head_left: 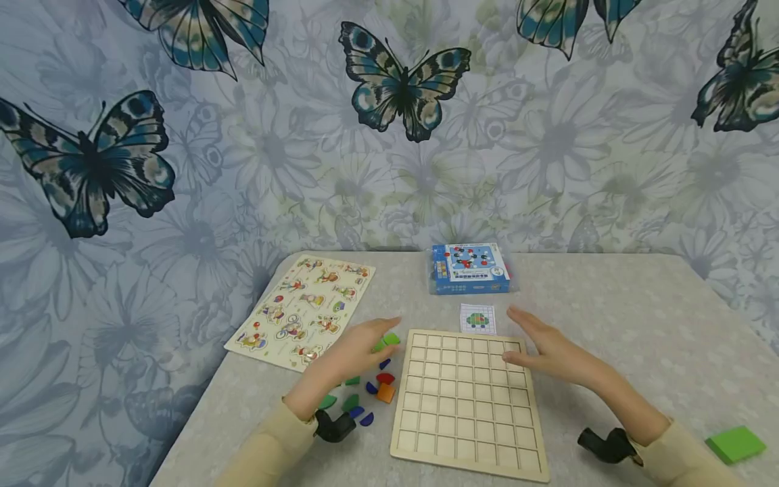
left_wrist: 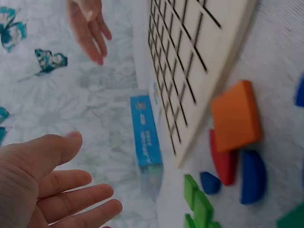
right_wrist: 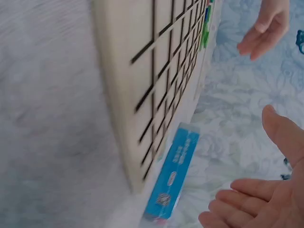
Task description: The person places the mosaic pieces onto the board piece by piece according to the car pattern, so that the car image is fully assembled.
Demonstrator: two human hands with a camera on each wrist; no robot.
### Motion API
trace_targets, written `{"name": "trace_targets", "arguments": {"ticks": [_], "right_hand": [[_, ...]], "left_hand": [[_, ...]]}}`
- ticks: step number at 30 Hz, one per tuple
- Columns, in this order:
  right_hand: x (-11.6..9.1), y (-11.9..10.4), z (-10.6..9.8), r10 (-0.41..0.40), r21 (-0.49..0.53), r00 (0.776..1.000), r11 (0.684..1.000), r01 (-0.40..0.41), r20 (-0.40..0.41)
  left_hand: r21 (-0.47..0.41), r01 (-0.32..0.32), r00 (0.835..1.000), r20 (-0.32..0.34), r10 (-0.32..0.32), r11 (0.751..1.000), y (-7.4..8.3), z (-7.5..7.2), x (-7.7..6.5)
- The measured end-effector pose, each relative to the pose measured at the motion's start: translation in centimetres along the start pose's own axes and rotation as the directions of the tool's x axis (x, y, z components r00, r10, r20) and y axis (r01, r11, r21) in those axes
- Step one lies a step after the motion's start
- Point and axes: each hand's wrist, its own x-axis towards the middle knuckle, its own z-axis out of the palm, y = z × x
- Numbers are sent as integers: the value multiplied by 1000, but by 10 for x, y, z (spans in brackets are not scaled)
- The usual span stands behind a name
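In the head view, the left hand (head_left: 351, 350) covers the lower right corner of the picture sheet (head_left: 301, 308) and some part of the green pieces (head_left: 390, 338). The lettering on the blue box (head_left: 471, 270) is too small for reading. Both sleeves (head_left: 268, 439) are cut by the bottom edge. In the left wrist view, the top edge cuts the grid board (left_wrist: 190, 57). In the right wrist view, the right hand (right_wrist: 273, 202) passes beyond the right edge, and the far coloured pieces (right_wrist: 205, 35) cannot be distinguished well.
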Motion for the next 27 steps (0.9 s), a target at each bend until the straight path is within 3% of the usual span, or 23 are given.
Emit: {"name": "trace_targets", "arguments": {"ticks": [5,12,21,24,27], "right_hand": [[-10,18,2,24,85,1000,996,-25,13],[-18,34,16,112,243,992,962,-123,57],[-23,57,41,131,312,987,945,-97,-89],[-24,64,48,126,318,980,945,-70,-157],[-28,68,52,72,257,975,966,-16,-212]], "left_hand": [[-86,-17,998,-56,12,996,-18,6,-4],[-150,-4,996,-84,-9,989,-33,13,-4],[-182,106,981,-140,-132,978,-46,17,-21],[-178,118,980,-139,-144,977,-51,16,-27],[-183,110,983,-123,-134,977,-53,15,-31]]}}
